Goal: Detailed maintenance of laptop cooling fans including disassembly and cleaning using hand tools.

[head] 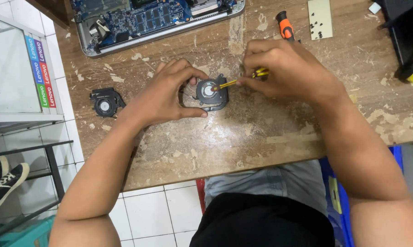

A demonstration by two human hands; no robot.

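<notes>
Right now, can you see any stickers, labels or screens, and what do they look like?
Sticker strips: on the edge of the glass cabinet at far left; narrow upright bands in blue, purple, red and green with white lettering.
Pale card: on the wooden table at top right; plain beige rectangle with small dark screws on it.
No screens show.

A small black laptop cooling fan (211, 93) lies flat on the worn, paint-scraped wooden table, its round grey-white hub facing up inside a dark housing. A slim yellow-and-black screwdriver (243, 79) is angled low across its upper right edge, tip touching the fan near the hub.
</notes>
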